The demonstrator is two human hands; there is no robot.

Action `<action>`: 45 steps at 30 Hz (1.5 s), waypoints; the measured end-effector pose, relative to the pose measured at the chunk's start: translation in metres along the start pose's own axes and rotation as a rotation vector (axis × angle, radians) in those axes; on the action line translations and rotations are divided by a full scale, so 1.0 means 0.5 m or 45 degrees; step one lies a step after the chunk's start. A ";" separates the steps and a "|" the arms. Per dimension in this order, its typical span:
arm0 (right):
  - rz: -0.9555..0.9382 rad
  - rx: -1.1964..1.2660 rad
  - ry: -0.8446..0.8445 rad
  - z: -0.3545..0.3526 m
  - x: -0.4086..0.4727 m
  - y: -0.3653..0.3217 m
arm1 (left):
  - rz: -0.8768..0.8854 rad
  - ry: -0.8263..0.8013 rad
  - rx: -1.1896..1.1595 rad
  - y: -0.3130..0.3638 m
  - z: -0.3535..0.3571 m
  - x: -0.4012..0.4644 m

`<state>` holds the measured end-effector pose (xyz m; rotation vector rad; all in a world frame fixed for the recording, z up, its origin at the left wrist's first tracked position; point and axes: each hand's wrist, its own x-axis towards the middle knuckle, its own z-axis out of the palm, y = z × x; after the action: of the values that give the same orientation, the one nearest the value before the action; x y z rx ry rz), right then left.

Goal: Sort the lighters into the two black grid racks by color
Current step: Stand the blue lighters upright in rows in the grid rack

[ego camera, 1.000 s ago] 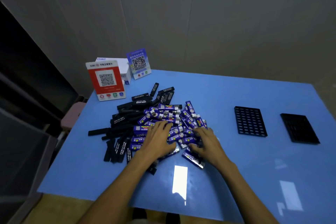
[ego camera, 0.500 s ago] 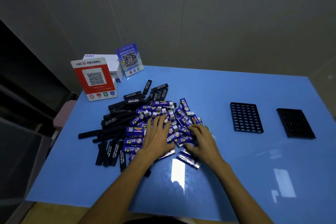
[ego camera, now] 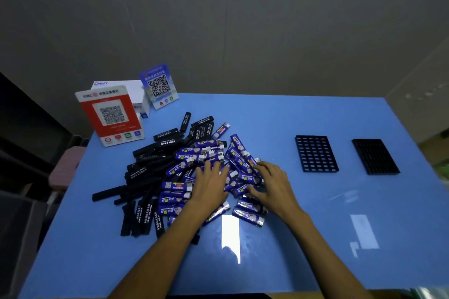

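Note:
A mixed pile of lighters lies on the blue table (ego camera: pixel 315 238). Several black lighters (ego camera: pixel 145 175) spread over its left half and several blue lighters (ego camera: pixel 201 153) over its right half. My left hand (ego camera: pixel 211 184) rests flat on the blue lighters with straight fingers. My right hand (ego camera: pixel 272 184) lies beside it on the pile's right edge, fingers spread over the blue lighters. Two black grid racks sit to the right, both without lighters: the nearer rack (ego camera: pixel 315 154) and the farther rack (ego camera: pixel 375 156).
A red QR-code stand (ego camera: pixel 110 114), a white box (ego camera: pixel 136 90) and a blue QR-code stand (ego camera: pixel 159 86) stand at the table's back left. A grey wall runs behind the table. A pink stool (ego camera: pixel 65 167) sits off the left edge.
Both hands stay on the blue lighters, shifting only slightly. The camera has tilted, so the table sits lower in view.

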<state>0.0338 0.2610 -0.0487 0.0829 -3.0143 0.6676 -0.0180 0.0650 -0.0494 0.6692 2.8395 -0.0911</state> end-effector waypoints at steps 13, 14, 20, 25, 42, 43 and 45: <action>0.034 -0.014 0.059 -0.025 -0.020 0.010 | 0.041 0.086 -0.351 0.003 0.019 -0.009; 0.039 -0.018 0.063 -0.026 -0.023 0.010 | 0.045 0.114 -0.401 0.007 0.021 -0.012; 0.083 0.019 0.070 -0.034 -0.039 0.019 | 0.088 0.147 -0.404 0.035 0.027 -0.009; 0.105 0.035 0.099 -0.046 -0.050 0.026 | 0.260 0.090 -0.199 0.062 0.012 0.030; 0.132 0.060 0.089 -0.045 -0.047 0.032 | 0.382 0.029 -0.138 0.082 0.020 0.004; 0.139 0.068 0.085 -0.047 -0.047 0.032 | 0.378 -0.004 -0.118 0.088 0.025 0.005; 0.142 0.078 0.095 -0.050 -0.048 0.036 | 0.364 -0.017 -0.064 0.095 0.029 0.008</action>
<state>0.0574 0.2889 -0.0352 -0.1058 -2.9446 0.7549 0.0026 0.1076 -0.0650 1.0489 2.6907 0.0235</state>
